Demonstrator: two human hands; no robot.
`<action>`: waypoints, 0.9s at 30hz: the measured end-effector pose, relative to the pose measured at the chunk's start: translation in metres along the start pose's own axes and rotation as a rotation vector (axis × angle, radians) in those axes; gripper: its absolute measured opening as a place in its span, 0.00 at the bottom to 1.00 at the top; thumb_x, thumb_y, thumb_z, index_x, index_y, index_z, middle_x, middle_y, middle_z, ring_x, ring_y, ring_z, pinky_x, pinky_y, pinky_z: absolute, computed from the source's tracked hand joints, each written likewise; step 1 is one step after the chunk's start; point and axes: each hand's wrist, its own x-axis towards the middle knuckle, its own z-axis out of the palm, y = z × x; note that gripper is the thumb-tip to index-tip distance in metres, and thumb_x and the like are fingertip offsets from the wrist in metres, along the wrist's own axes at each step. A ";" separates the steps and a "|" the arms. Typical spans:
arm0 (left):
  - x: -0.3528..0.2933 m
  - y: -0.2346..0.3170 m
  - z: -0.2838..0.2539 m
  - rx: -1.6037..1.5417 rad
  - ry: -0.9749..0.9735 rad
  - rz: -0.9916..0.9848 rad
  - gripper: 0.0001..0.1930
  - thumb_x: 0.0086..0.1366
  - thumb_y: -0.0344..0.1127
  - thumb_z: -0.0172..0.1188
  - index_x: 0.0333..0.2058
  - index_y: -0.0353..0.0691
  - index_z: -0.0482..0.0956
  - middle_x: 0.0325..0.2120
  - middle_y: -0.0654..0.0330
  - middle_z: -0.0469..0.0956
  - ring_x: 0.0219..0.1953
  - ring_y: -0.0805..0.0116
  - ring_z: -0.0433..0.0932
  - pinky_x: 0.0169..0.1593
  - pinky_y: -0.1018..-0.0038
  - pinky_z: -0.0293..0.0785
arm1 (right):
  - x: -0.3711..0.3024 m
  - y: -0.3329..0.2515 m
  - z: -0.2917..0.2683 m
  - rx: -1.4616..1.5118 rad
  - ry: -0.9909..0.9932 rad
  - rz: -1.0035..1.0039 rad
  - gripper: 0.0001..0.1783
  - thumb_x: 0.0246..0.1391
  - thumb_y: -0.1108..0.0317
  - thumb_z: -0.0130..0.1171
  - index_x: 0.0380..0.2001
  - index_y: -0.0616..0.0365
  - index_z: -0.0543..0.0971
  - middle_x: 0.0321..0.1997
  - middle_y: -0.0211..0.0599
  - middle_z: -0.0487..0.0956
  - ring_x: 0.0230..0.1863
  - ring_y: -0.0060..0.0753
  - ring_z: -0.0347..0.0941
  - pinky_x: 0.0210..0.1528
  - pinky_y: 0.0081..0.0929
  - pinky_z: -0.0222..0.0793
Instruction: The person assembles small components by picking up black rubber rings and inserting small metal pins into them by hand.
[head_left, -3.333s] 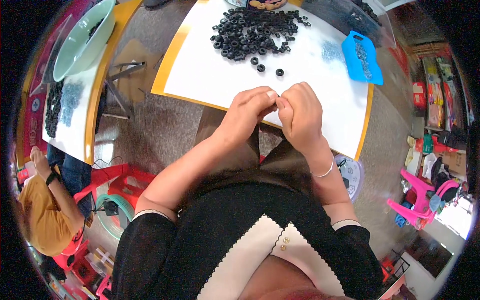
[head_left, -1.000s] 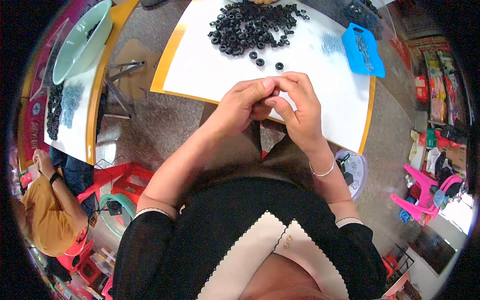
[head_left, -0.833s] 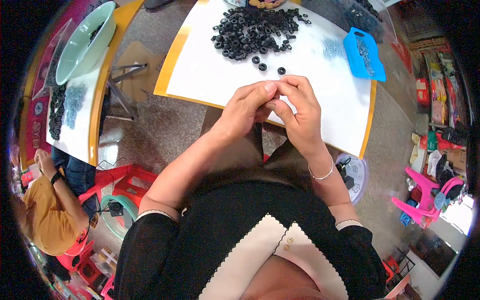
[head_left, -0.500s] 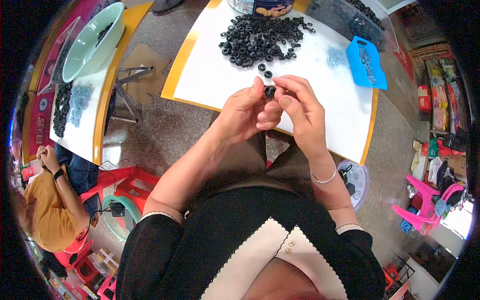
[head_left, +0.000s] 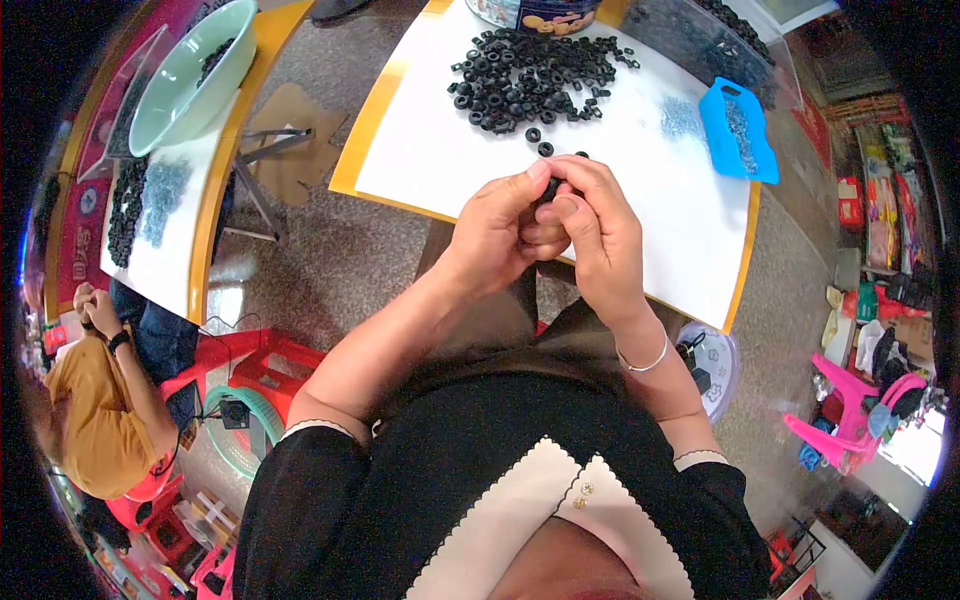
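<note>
Versus 0.5 s ago: left hand (head_left: 492, 225) thumb lowered, right hand (head_left: 608, 232) drawn in. Black part (head_left: 552, 188), then exposed, now mostly covered, clamped between both hands over counter (head_left: 690, 225) near edge. Suggests firmer pressing; part's fit cannot be told.

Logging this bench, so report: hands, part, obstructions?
Left grip, right grip together around small black part. Part mostly hidden. Loose black rings just beyond, on white tabletop.
</note>
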 end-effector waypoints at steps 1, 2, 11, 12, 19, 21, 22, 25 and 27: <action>0.000 0.000 -0.001 0.037 0.014 0.004 0.19 0.68 0.51 0.45 0.31 0.40 0.68 0.17 0.72 0.57 0.17 0.81 0.52 0.20 0.83 0.48 | 0.000 0.000 0.000 -0.004 -0.002 0.000 0.13 0.59 0.69 0.48 0.45 0.63 0.74 0.45 0.41 0.72 0.38 0.28 0.72 0.44 0.24 0.68; 0.000 -0.001 -0.001 0.074 0.028 0.009 0.20 0.66 0.54 0.47 0.34 0.40 0.69 0.17 0.73 0.57 0.17 0.82 0.52 0.20 0.83 0.48 | 0.000 -0.001 0.000 -0.008 -0.004 0.000 0.13 0.59 0.70 0.48 0.45 0.63 0.73 0.45 0.41 0.72 0.38 0.29 0.72 0.44 0.24 0.68; 0.004 0.002 -0.014 0.002 -0.130 0.057 0.18 0.66 0.47 0.52 0.41 0.37 0.73 0.23 0.69 0.67 0.21 0.82 0.60 0.26 0.83 0.59 | 0.007 -0.001 0.000 0.035 -0.006 -0.008 0.17 0.53 0.74 0.53 0.48 0.61 0.72 0.46 0.41 0.72 0.42 0.31 0.71 0.46 0.24 0.68; 0.005 0.002 -0.011 0.000 -0.136 0.054 0.18 0.66 0.47 0.52 0.41 0.37 0.73 0.23 0.69 0.67 0.21 0.82 0.60 0.26 0.83 0.59 | 0.007 0.000 -0.001 0.029 -0.004 -0.007 0.17 0.53 0.74 0.53 0.48 0.61 0.72 0.46 0.41 0.72 0.42 0.31 0.71 0.46 0.24 0.68; 0.002 0.007 -0.002 -0.061 -0.132 0.015 0.17 0.65 0.42 0.53 0.47 0.37 0.71 0.37 0.64 0.73 0.34 0.78 0.72 0.37 0.81 0.67 | 0.006 -0.001 -0.006 0.070 -0.013 0.056 0.20 0.49 0.75 0.55 0.48 0.59 0.73 0.47 0.40 0.72 0.46 0.34 0.72 0.48 0.27 0.68; 0.004 0.003 -0.003 -0.073 -0.070 0.009 0.16 0.64 0.40 0.54 0.47 0.37 0.71 0.35 0.65 0.74 0.33 0.77 0.72 0.36 0.79 0.68 | 0.006 0.001 -0.012 -0.001 -0.083 -0.001 0.21 0.48 0.75 0.56 0.48 0.58 0.73 0.49 0.41 0.72 0.46 0.35 0.72 0.48 0.28 0.68; 0.005 0.001 -0.008 -0.068 -0.072 0.014 0.16 0.64 0.40 0.54 0.47 0.37 0.71 0.35 0.65 0.74 0.33 0.77 0.72 0.36 0.79 0.68 | 0.007 -0.001 -0.015 0.001 -0.083 -0.008 0.21 0.48 0.75 0.56 0.48 0.58 0.73 0.49 0.41 0.72 0.46 0.35 0.72 0.48 0.28 0.68; 0.007 0.001 -0.011 -0.110 -0.183 -0.001 0.16 0.64 0.38 0.55 0.48 0.37 0.71 0.33 0.65 0.74 0.31 0.78 0.72 0.35 0.79 0.67 | 0.008 -0.008 -0.020 -0.168 -0.131 -0.082 0.20 0.48 0.74 0.55 0.48 0.59 0.73 0.49 0.42 0.72 0.47 0.39 0.72 0.49 0.29 0.68; 0.004 0.003 -0.005 0.052 -0.024 0.028 0.16 0.65 0.38 0.54 0.48 0.37 0.72 0.30 0.66 0.75 0.30 0.78 0.72 0.35 0.80 0.67 | 0.009 -0.014 -0.021 -0.234 -0.127 -0.049 0.19 0.50 0.73 0.54 0.47 0.61 0.72 0.49 0.44 0.71 0.49 0.44 0.70 0.51 0.31 0.66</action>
